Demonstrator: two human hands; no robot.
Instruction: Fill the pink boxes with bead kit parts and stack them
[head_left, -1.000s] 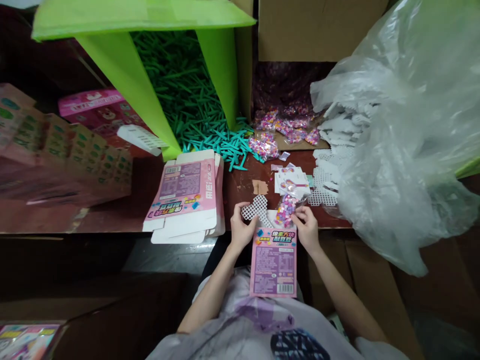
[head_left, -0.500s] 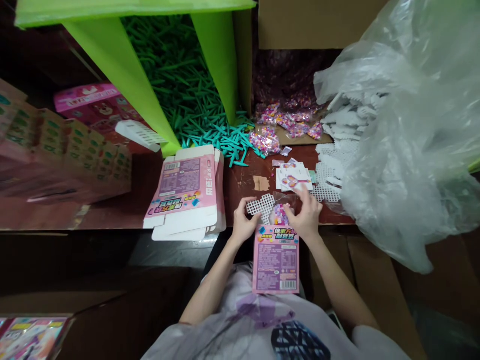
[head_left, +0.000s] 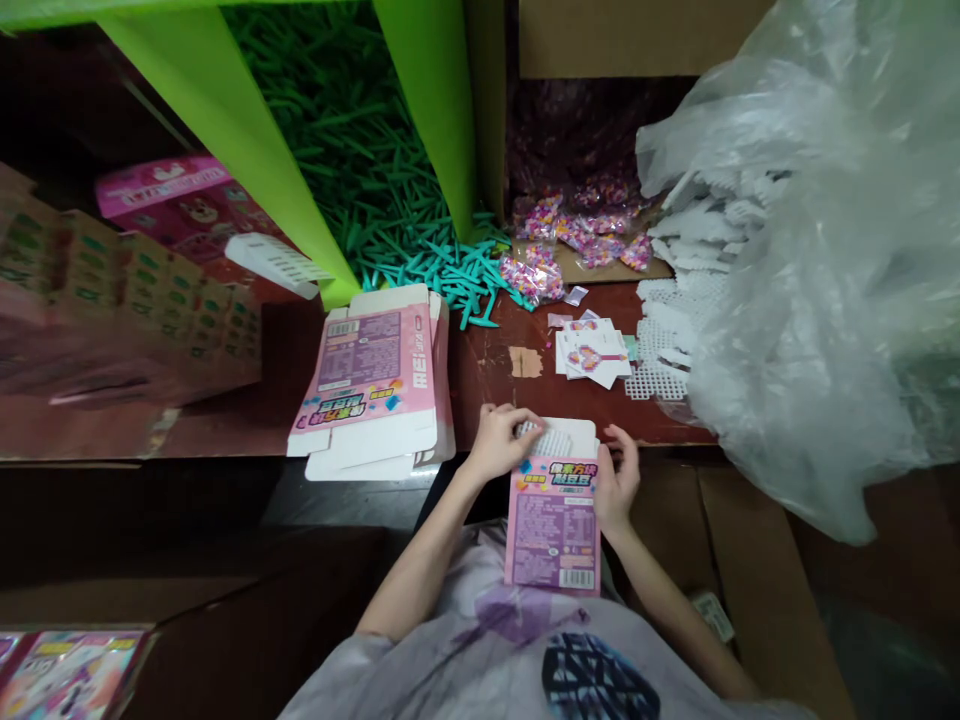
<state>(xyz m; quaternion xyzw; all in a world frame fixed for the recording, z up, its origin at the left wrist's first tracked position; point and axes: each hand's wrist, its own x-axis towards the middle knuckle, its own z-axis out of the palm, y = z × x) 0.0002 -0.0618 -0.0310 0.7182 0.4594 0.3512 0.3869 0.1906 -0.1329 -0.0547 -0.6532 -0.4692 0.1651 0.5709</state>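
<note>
A pink and purple printed box [head_left: 555,530] stands upright against my lap, its white top flap [head_left: 574,430] raised. My left hand [head_left: 504,440] pinches a white perforated pegboard [head_left: 553,443], which sits partly down in the box's open top. At the box's upper right edge, my right hand [head_left: 618,482] grips the side, with the fingers curled. Just beyond the hands lies a small pile of white printed cards [head_left: 596,355] on the dark red table [head_left: 480,370]. Any contents deeper inside the box are hidden.
Flattened pink boxes [head_left: 375,375] lie stacked at left. Teal pointed sticks [head_left: 457,285] spill from a green bin [head_left: 442,130]. Bead packets [head_left: 536,272] lie before a carton. White pegboards [head_left: 664,340] and a large clear plastic bag [head_left: 810,330] fill the right. Packed boxes [head_left: 127,310] stand far left.
The pegboard has moved right and down, partly into the box. The bead packet at the opening is out of sight. My right hand has dropped to the box's side.
</note>
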